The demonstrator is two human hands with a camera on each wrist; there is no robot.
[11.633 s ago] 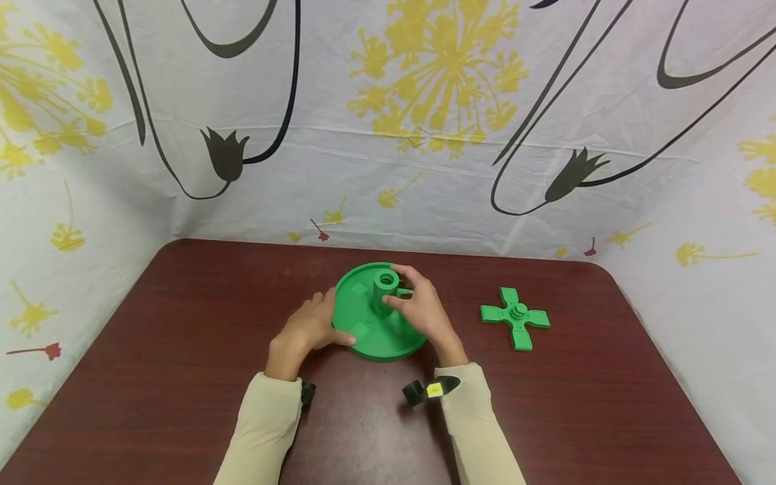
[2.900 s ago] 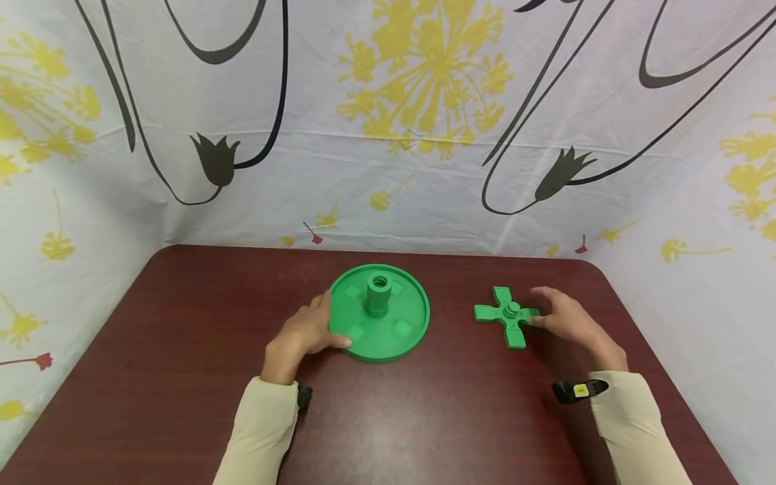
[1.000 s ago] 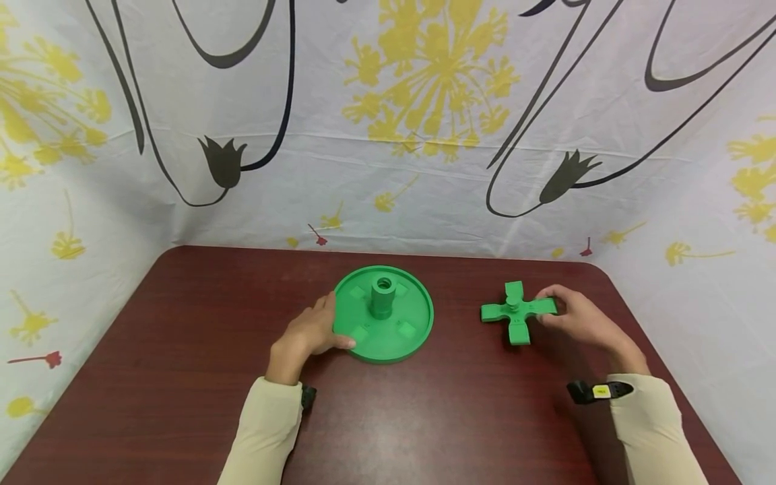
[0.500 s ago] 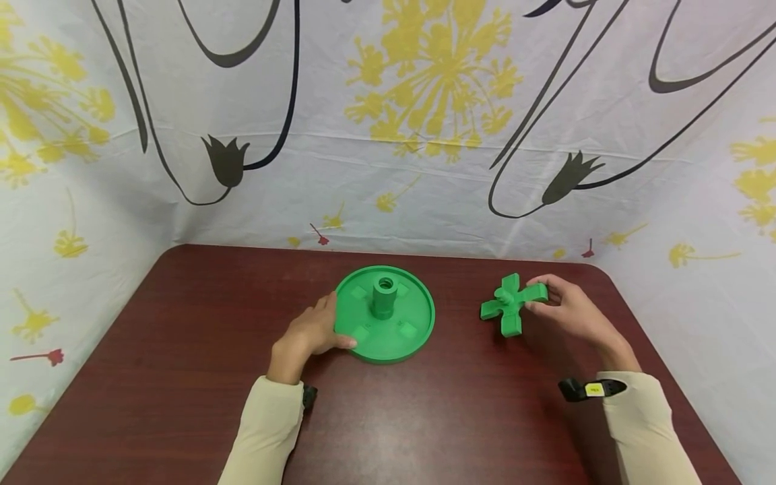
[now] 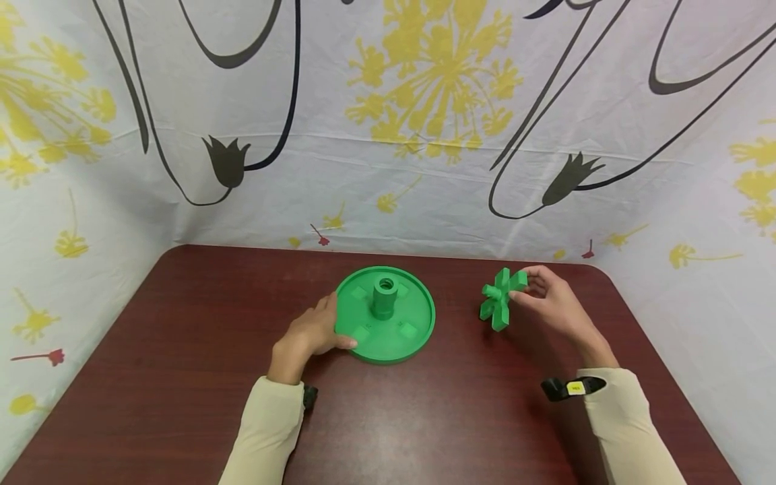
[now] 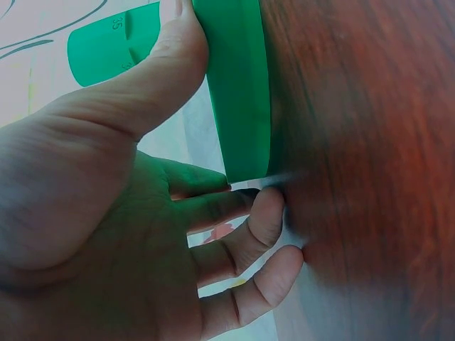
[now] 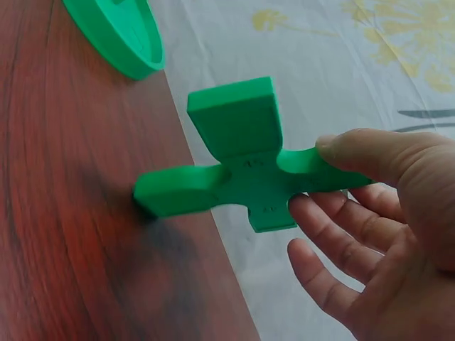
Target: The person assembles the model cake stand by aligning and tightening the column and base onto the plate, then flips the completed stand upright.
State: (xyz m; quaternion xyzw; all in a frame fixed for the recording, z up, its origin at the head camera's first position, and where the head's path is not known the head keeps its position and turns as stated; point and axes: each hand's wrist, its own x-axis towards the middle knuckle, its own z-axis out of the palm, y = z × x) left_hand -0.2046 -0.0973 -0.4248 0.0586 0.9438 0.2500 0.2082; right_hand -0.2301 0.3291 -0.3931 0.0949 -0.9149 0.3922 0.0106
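Observation:
A round green tray [image 5: 388, 340] with a raised rim lies flat on the table, a hollow green post [image 5: 384, 303] upright at its middle. My left hand [image 5: 309, 335] grips the tray's left edge, its thumb on the rim; in the left wrist view the thumb lies against the green rim [image 6: 238, 92]. To the right, my right hand [image 5: 554, 306] pinches one arm of a green four-armed cross [image 5: 498, 303]. The cross is tilted on edge, its round knob facing left. From the right wrist view, the thumb and fingers hold one arm of the cross [image 7: 256, 181], its flat back visible.
The dark red-brown table [image 5: 388, 431] has rounded far corners. Behind it and at both sides hangs a white cloth [image 5: 327, 162] with yellow, grey and red plant patterns. Each wrist wears a black device beside a beige sleeve [image 5: 624, 417].
Earlier the right hand was at the post, then moved right to the flat-lying cross. It now holds the cross raised and turned on edge, shifted slightly left. The left hand stays at the tray.

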